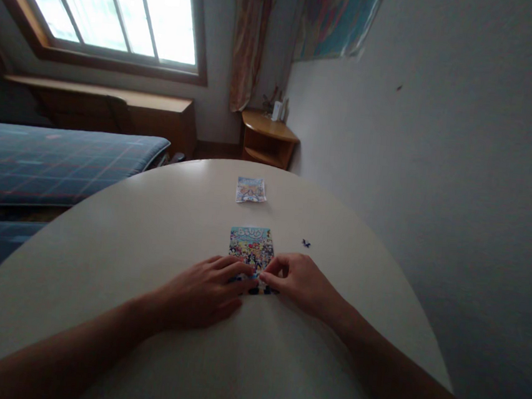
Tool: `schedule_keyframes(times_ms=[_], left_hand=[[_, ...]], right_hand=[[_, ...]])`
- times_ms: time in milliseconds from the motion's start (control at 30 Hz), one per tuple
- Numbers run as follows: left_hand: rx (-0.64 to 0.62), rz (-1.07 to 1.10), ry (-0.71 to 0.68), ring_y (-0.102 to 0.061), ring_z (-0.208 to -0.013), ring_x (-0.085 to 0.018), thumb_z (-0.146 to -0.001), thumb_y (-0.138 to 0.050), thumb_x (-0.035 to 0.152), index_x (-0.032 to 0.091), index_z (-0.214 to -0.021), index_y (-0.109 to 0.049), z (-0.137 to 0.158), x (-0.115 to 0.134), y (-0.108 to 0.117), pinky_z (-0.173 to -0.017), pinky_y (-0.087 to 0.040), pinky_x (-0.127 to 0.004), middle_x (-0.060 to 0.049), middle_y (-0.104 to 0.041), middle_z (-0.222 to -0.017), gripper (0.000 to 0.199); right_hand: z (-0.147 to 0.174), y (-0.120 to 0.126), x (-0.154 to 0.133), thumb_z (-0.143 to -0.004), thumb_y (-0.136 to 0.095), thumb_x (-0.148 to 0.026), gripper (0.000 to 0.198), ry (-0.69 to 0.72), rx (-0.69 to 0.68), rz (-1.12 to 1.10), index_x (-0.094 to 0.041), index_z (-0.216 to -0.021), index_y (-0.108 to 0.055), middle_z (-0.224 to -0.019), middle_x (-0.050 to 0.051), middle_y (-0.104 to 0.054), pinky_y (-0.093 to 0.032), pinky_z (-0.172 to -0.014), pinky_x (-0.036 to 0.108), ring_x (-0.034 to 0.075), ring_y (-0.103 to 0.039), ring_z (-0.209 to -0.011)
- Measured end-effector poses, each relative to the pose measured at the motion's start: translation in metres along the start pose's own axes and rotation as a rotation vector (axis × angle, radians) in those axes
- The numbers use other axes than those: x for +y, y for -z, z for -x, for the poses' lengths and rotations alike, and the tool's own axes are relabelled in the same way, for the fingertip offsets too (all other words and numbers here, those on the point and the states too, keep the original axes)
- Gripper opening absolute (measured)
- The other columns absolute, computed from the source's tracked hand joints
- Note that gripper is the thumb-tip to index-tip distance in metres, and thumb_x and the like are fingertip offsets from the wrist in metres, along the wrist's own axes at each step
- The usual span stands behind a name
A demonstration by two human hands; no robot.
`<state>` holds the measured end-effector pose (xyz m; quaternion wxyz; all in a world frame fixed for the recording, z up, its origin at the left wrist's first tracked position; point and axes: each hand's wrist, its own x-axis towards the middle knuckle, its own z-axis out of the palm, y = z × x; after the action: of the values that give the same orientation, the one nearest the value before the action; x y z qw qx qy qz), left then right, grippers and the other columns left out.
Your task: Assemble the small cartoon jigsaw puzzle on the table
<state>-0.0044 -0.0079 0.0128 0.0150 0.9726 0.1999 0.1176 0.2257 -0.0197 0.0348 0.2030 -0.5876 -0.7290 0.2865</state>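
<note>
On my feed, L hand (205,289) is palm-down, forearm angling in from lower L, fingers slightly spread over lower L of the colourful pic sheet (251,243), flat mid-table. My R hand (299,282) reaches in from lower R, thumb & index tips tog. over sheet's lower R; can't tell what's btwn. Small dark bits (306,243) lie just beyond.

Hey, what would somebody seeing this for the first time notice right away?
Probably the window at the upper left, glaringly bright. Next, the colorful sheet just below center on the pale table, with the left hand over its lower left and the right hand at its lower right. A small dark piece lies right of the sheet.
</note>
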Motion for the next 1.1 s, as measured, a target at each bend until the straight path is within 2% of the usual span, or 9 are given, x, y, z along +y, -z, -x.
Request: schedule_keyframes(times_ms=[267, 633, 1100], left_hand=[[-0.005, 0.0, 0.01, -0.051, -0.122, -0.028, -0.092, -0.055, 0.022, 0.023, -0.135, -0.048, 0.0, 0.001, 0.0, -0.1, -0.048, -0.047, -0.007, -0.054, -0.134, 0.044], [-0.02, -0.019, 0.024, -0.049, -0.124, -0.028, -0.094, -0.056, 0.03, 0.022, -0.137, -0.045, -0.001, 0.002, 0.0, -0.101, -0.047, -0.046, -0.008, -0.053, -0.136, 0.045], [-0.016, 0.014, 0.028, -0.049, -0.125, -0.029, -0.095, -0.055, 0.032, 0.024, -0.136, -0.046, 0.0, 0.002, 0.0, -0.102, -0.046, -0.047, -0.008, -0.053, -0.136, 0.043]], right_hand=[[-0.001, -0.003, 0.001, -0.079, -0.07, -0.031, 0.014, -0.004, 0.0, 0.009, -0.017, -0.075, -0.074, -0.065, 0.001, -0.068, -0.037, -0.053, 0.023, 0.011, -0.056, -0.057], [0.0, -0.002, -0.001, -0.078, -0.07, -0.031, 0.013, 0.004, 0.008, 0.052, -0.018, -0.074, -0.073, -0.066, 0.0, -0.068, -0.037, -0.054, 0.023, 0.011, -0.057, -0.059], [-0.001, 0.014, -0.002, -0.079, -0.071, -0.028, 0.01, 0.027, -0.004, 0.102, -0.019, -0.081, -0.074, -0.072, 0.002, -0.069, -0.04, -0.059, 0.024, 0.014, -0.06, -0.064]])
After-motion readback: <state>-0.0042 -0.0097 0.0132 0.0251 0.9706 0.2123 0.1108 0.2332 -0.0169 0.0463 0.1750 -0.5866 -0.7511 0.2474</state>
